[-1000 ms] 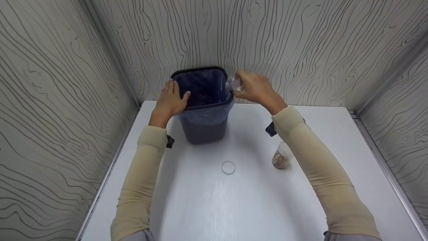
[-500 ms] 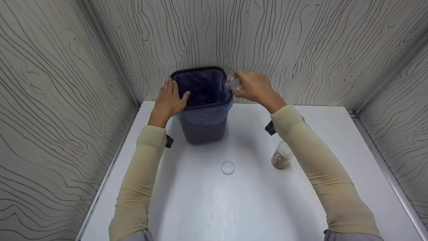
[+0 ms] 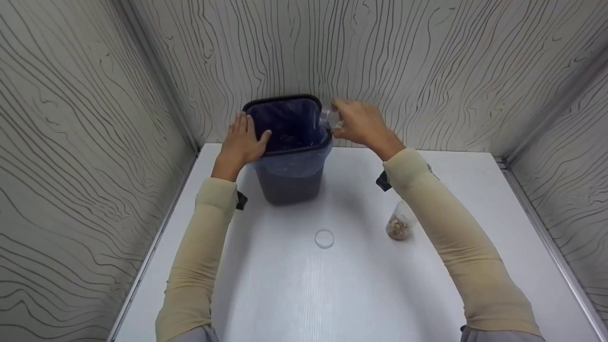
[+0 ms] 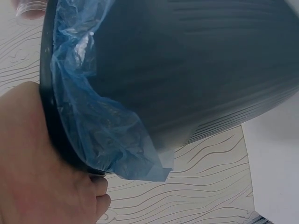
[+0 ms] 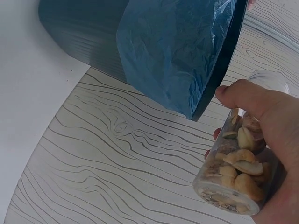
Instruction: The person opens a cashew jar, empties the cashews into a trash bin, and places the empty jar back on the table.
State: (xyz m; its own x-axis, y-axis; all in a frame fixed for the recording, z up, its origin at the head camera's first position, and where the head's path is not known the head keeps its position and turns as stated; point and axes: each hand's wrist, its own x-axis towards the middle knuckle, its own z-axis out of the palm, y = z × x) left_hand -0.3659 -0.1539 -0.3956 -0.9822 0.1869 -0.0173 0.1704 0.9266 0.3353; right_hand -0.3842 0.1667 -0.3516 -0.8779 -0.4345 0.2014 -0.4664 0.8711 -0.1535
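Note:
A dark bin (image 3: pixel 289 183) lined with a blue bag (image 3: pixel 285 121) stands at the back of the white table (image 3: pixel 342 285). My left hand (image 3: pixel 242 142) grips the bin's left rim, thumb inside; it also shows in the left wrist view (image 4: pixel 42 163). My right hand (image 3: pixel 361 123) holds a clear jar (image 3: pixel 331 118) of nuts tilted with its mouth toward the bin's right rim. In the right wrist view the jar (image 5: pixel 238 168) is full of nuts, beside the bin's rim (image 5: pixel 224 60).
A clear round lid (image 3: pixel 324 238) lies mid-table. A second clear jar (image 3: pixel 400 222) with nuts stands to its right, beside my right forearm. Patterned walls close in on three sides.

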